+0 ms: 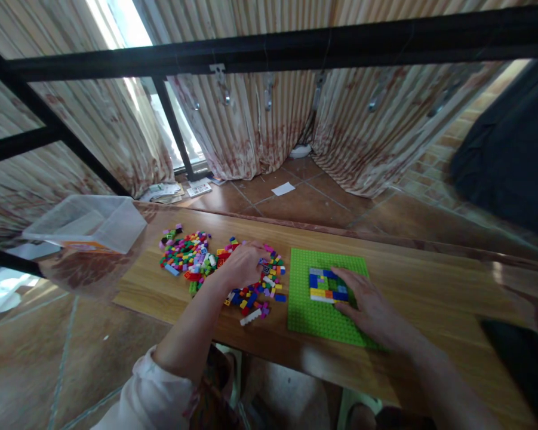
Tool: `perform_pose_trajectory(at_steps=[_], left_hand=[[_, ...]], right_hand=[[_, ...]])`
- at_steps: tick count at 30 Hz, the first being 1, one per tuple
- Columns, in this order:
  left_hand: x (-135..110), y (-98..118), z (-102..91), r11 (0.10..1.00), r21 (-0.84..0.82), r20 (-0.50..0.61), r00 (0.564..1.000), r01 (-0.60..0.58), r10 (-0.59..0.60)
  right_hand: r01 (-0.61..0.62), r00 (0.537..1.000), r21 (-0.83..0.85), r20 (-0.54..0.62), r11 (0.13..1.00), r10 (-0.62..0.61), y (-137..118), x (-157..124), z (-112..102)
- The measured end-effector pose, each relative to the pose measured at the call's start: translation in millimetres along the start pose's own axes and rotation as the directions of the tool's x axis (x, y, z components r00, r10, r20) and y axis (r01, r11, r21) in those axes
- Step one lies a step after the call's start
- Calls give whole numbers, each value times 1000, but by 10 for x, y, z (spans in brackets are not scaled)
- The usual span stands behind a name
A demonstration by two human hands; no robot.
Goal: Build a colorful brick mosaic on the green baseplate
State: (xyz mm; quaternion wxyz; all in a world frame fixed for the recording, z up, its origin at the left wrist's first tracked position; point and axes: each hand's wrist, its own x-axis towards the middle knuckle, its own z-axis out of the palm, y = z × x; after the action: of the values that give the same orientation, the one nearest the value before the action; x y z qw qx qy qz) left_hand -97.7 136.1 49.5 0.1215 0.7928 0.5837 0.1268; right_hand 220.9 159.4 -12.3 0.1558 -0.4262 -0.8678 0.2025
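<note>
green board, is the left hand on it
No, the left hand is at the loose bricks; the right hand is over the green board.

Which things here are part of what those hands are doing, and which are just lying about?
Seemingly in use:
- loose bricks, at the left hand
- green baseplate
- brick build on it, beside the right hand

Seemingly lying about:
- white sheet on the floor
- papers near the window
- clear plastic box, though it may belong to the bricks
</note>
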Motion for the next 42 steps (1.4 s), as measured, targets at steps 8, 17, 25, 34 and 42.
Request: perform_pose_trajectory(at_steps=[8,17,25,34,42], left_hand=[[21,47,58,1000,10,24,1000,-14,14],[76,172,197,998,70,11,1000,6,-7],[138,258,198,999,-40,-42,999,25,-27],[101,666,317,647,-762,-2,999,-33,48],[90,824,494,578,-814,-45,998,-61,42]], right_hand=[[35,999,-50,-18,998,-36,-9,-4,3],[29,999,-92,-16,995,-31,-32,0,18],[26,996,-71,-87,997,-32,-132,16,-35],[84,943,328,-330,941,31,-537,49,-86],[40,949,592,-276,805,155,-633,65,35]])
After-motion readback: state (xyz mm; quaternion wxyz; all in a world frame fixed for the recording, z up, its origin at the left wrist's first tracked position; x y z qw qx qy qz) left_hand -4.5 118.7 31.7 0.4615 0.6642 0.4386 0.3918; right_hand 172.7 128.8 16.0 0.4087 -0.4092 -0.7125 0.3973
